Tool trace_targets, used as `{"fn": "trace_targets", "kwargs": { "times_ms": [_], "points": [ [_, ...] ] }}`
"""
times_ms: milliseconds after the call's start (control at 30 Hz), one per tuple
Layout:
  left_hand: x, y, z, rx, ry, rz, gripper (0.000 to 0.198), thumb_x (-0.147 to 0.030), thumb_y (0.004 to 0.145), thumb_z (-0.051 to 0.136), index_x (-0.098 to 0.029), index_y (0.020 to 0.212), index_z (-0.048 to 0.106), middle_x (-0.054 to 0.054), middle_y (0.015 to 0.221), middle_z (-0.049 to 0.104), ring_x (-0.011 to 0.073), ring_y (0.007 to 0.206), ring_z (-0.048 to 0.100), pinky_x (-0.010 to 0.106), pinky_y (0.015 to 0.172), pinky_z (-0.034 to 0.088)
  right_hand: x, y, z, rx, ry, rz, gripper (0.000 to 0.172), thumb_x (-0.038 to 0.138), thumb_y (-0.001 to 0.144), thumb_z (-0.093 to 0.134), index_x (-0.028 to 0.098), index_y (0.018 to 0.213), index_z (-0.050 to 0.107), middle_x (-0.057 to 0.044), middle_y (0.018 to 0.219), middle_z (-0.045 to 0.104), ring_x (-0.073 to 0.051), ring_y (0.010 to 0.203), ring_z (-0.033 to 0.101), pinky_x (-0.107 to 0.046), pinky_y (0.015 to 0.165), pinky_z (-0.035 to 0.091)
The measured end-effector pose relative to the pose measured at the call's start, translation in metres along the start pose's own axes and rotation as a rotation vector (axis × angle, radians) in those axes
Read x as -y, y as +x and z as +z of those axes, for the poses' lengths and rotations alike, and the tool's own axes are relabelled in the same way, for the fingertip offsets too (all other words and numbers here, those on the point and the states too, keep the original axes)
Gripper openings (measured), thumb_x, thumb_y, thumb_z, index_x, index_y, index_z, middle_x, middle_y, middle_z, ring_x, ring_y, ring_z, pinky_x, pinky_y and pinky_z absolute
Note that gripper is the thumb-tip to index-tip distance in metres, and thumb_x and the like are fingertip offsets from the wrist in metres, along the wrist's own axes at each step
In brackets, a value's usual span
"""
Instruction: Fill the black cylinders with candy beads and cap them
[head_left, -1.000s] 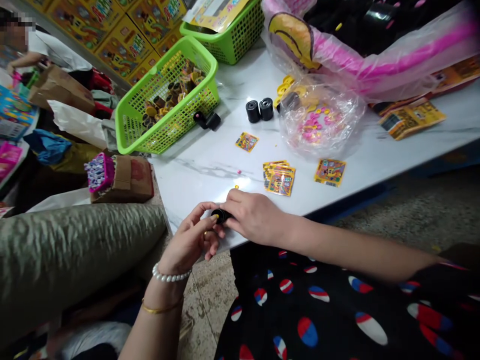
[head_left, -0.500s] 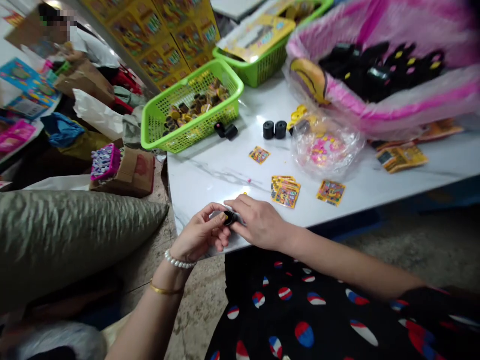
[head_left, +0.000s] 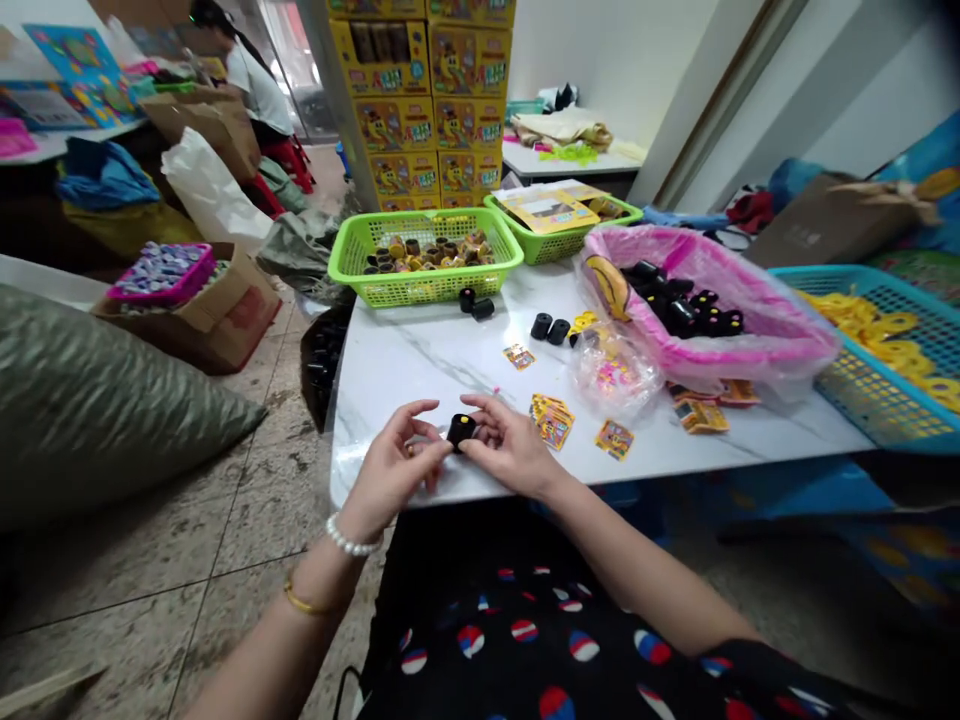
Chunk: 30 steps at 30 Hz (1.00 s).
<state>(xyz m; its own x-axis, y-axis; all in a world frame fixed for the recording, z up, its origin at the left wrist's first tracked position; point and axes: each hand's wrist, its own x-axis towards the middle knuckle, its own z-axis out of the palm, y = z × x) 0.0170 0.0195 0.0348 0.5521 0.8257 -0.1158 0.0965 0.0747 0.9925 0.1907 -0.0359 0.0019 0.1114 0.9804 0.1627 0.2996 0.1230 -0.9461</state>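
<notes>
Black cylinder [head_left: 461, 432]; between left hand [head_left: 391, 472] and right hand [head_left: 510, 447]; both holding it

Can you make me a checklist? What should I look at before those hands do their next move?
1. The black cylinder with a yellow mark sits between the left hand and right hand: ok.
2. Is it gripped tight? Cannot tell.
3. The green plastic basket of small round pieces stands level on the marble table: ok.
4. The stack of small printed cards lies apart from the right hand: ok.
5. The pink plastic bag holds its black pieces inside: ok.
</notes>
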Motion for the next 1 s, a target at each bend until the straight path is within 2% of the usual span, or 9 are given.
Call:
{"fn": "trace_targets", "kwargs": {
  "times_ms": [67,167,267,467,567,733,800,900,1000],
  "points": [
    [0.002,-0.002,0.004,-0.059,0.308,0.215,0.055,-0.030,0.079,0.071,-0.026,0.130,0.052,0.003,0.099,0.053,0.0090,0.064,0.056,0.022,0.054,0.051,0.003,0.000,0.000,-0.002,-0.108,-0.026,0.051,0.021,0.077,0.063,0.019,0.127,0.055,-0.001,0.087,0.065,-0.009,0.063,0.055,-0.022,0.061,0.046],
    [0.005,0.000,0.001,-0.006,0.664,0.453,0.039,-0.027,0.086,0.063,-0.026,0.125,0.059,0.005,0.105,0.052,0.0120,0.074,0.056,0.028,0.067,0.054,0.008,0.000,-0.001,-0.017,-0.217,-0.085,0.043,0.017,0.076,0.062,0.018,0.119,0.061,0.000,0.084,0.064,-0.011,0.065,0.056,-0.024,0.065,0.048],
    [0.011,0.001,-0.007,0.073,0.782,0.577,0.032,-0.026,0.090,0.058,-0.026,0.122,0.060,0.006,0.104,0.056,0.0158,0.083,0.060,0.030,0.074,0.055,0.010,0.000,-0.001,0.011,-0.268,-0.155,0.036,0.014,0.073,0.062,0.018,0.109,0.063,-0.002,0.090,0.065,-0.012,0.070,0.058,-0.025,0.071,0.049],
    [0.023,-0.001,-0.011,0.003,0.886,0.707,0.049,-0.025,0.091,0.056,-0.033,0.139,0.047,0.011,0.132,0.050,0.0203,0.097,0.063,0.034,0.085,0.057,0.013,0.002,-0.007,0.068,-0.418,-0.241,0.031,0.018,0.071,0.063,0.018,0.102,0.062,-0.002,0.087,0.063,-0.013,0.072,0.059,-0.025,0.072,0.049],
    [0.021,0.002,-0.012,-0.076,0.813,0.646,0.057,-0.030,0.091,0.057,-0.029,0.145,0.038,0.012,0.130,0.052,0.0160,0.082,0.064,0.030,0.074,0.059,0.024,0.007,-0.048,-0.027,-0.537,-0.277,0.033,0.016,0.074,0.061,0.018,0.107,0.061,-0.003,0.092,0.065,-0.013,0.072,0.060,-0.025,0.071,0.049],
    [0.023,0.012,-0.019,-0.071,0.761,0.553,0.029,-0.037,0.092,0.056,-0.023,0.116,0.064,0.008,0.110,0.064,0.0134,0.075,0.065,0.022,0.058,0.055,0.037,0.027,-0.173,-0.702,-0.998,-0.215,0.030,0.023,0.081,0.060,0.015,0.110,0.064,-0.009,0.098,0.067,-0.019,0.076,0.062,-0.032,0.074,0.048],
    [0.026,0.013,-0.021,-0.073,0.766,0.545,0.027,-0.038,0.092,0.055,-0.023,0.111,0.067,0.007,0.109,0.064,0.0126,0.074,0.065,0.023,0.061,0.056,0.037,0.035,-0.208,-0.799,-1.166,-0.127,0.031,0.028,0.079,0.063,0.015,0.108,0.067,-0.010,0.093,0.069,-0.024,0.080,0.063,-0.037,0.075,0.048],
    [0.028,0.012,-0.019,-0.088,0.773,0.570,0.028,-0.039,0.092,0.056,-0.022,0.111,0.067,0.007,0.109,0.064,0.0134,0.076,0.067,0.024,0.064,0.057,0.036,0.046,-0.216,-0.730,-1.215,-0.119,0.034,0.033,0.081,0.063,0.016,0.110,0.068,-0.011,0.097,0.071,-0.024,0.082,0.064,-0.037,0.078,0.049],
    [0.028,0.011,-0.016,-0.106,0.779,0.603,0.028,-0.038,0.092,0.056,-0.021,0.110,0.068,0.008,0.109,0.064,0.0142,0.077,0.067,0.025,0.066,0.057,0.031,0.065,-0.188,-0.533,-1.166,-0.164,0.033,0.035,0.087,0.057,0.017,0.113,0.068,-0.011,0.106,0.070,-0.022,0.086,0.065,-0.034,0.083,0.049]
  ]
}}
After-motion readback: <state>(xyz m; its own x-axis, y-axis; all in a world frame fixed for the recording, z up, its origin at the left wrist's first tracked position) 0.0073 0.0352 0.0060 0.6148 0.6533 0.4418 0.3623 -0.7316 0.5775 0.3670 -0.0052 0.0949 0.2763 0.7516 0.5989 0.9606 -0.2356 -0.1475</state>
